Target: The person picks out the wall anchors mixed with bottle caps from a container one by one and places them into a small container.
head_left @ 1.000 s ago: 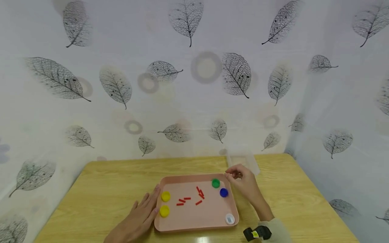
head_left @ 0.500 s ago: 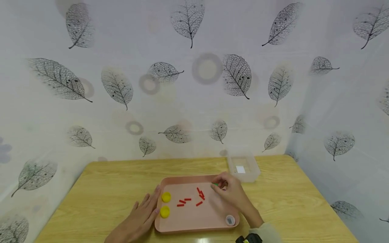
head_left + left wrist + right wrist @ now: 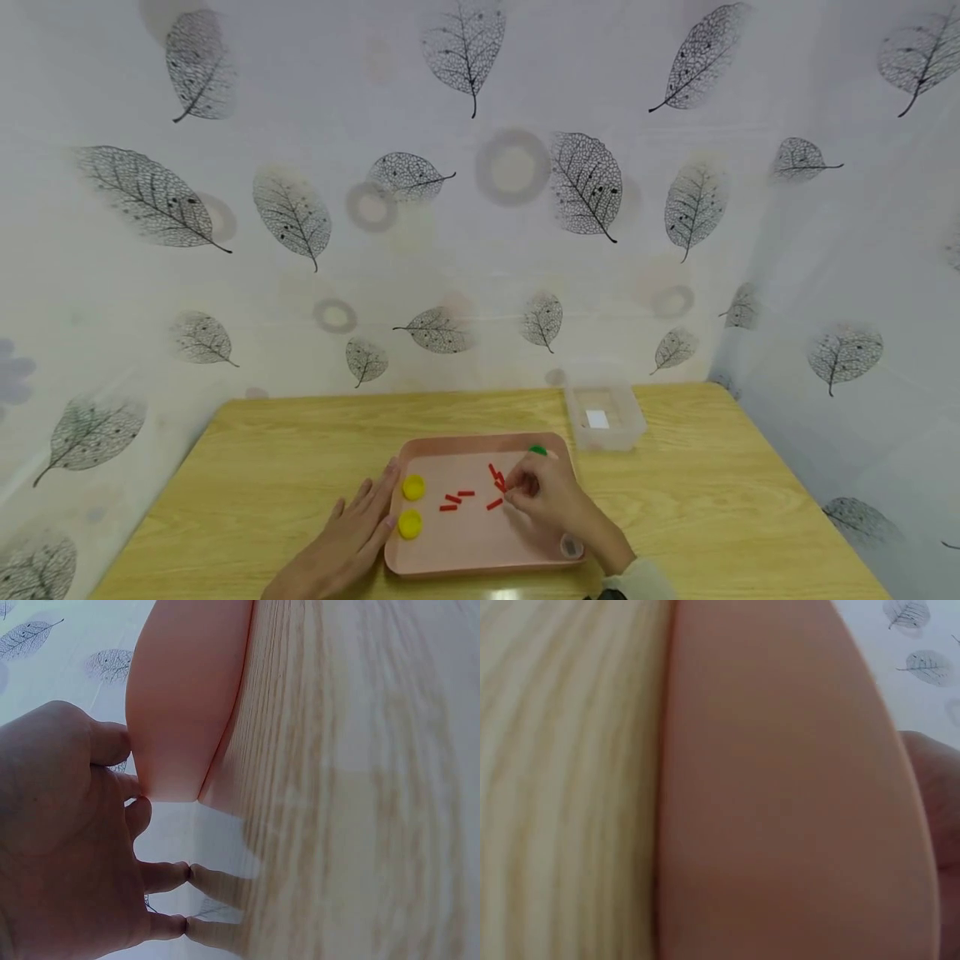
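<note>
A pink tray (image 3: 450,562) lies on the wooden table. My left hand (image 3: 341,533) rests against its left side with straight fingers; in the left wrist view the hand (image 3: 67,832) touches the tray's wall (image 3: 187,697). Over the tray's right half, my right hand (image 3: 551,496) has bent fingers. Its thumb and fingertips come close together beside small red sticks (image 3: 494,504); whether they pinch one is hidden. More red sticks (image 3: 453,499) lie left of these. Two round yellow pieces (image 3: 412,487) sit at the left, and a green one (image 3: 537,450) shows behind the right hand.
A clear plastic box (image 3: 618,435) with a white label stands behind the tray's right corner. A round whitish piece (image 3: 572,546) lies in the tray's front right corner, partly beside the right wrist. A leaf-patterned cloth (image 3: 480,275) hangs behind the table.
My right hand has moved from above the tray's back right corner, near the clear box, forward and left to the red sticks, covering the blue piece. The left hand stays put.
</note>
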Action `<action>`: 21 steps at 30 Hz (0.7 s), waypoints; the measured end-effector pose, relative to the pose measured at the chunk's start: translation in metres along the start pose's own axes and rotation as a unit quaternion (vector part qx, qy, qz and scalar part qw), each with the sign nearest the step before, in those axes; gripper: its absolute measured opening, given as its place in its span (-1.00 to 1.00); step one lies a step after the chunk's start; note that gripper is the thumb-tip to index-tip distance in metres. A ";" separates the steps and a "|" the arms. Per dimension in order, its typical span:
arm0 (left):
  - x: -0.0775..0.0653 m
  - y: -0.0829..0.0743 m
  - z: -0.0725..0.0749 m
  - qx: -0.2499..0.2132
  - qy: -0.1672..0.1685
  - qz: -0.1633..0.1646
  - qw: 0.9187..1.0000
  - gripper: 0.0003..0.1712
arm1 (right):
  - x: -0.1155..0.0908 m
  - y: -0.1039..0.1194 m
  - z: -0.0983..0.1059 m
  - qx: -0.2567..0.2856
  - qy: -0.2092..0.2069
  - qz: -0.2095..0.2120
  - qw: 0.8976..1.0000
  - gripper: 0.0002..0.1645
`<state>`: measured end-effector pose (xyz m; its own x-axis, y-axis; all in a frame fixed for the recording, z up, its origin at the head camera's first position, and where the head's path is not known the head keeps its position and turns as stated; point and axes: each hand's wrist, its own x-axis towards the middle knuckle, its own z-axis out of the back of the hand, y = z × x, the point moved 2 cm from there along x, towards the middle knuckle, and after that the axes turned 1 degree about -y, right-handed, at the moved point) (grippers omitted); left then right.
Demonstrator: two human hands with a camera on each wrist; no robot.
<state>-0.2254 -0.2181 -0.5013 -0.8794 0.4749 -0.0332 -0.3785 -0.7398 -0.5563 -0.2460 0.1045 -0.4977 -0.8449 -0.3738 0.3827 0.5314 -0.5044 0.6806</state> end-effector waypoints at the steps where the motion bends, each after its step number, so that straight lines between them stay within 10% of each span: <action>1: 0.000 0.000 0.000 0.001 0.001 0.001 1.000 -0.28 | -0.001 0.000 -0.002 -0.005 0.008 -0.009 1.000 -0.85; 13: -0.001 0.000 0.000 0.004 0.003 0.007 1.000 -0.27 | -0.003 0.003 -0.017 -0.024 0.060 -0.089 0.994 -0.84; 21: -0.001 0.001 0.000 0.006 -0.004 0.002 1.000 -0.27 | -0.004 0.008 -0.020 -0.046 0.060 -0.059 0.995 -0.85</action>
<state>-0.2245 -0.2195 -0.5024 -0.8830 0.4685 -0.0278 -0.3792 -0.7471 -0.5460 -0.2371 0.0863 -0.5066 -0.8910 -0.3956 0.2227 0.4375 -0.6172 0.6539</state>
